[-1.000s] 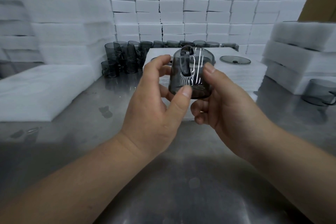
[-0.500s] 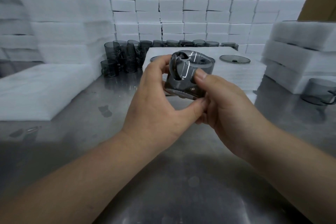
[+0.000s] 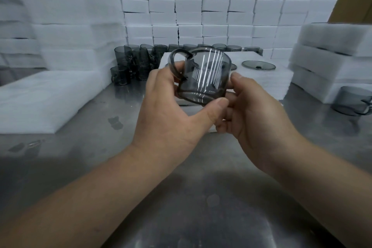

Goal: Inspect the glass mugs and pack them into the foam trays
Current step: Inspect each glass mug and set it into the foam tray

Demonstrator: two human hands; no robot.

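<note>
Mug (image 3: 203,80) gripped by curled fingers (image 3: 216,107) of left hand (image 3: 171,121) and right hand (image 3: 259,121), above steel table (image 3: 191,197) before foam tray (image 3: 277,78).

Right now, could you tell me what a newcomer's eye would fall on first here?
A smoky glass mug, streaked with reflections, held at centre between the left hand and the right hand. Behind it a wall of white foam blocks fills the back, with a cluster of grey mugs at its foot, left of centre.
</note>
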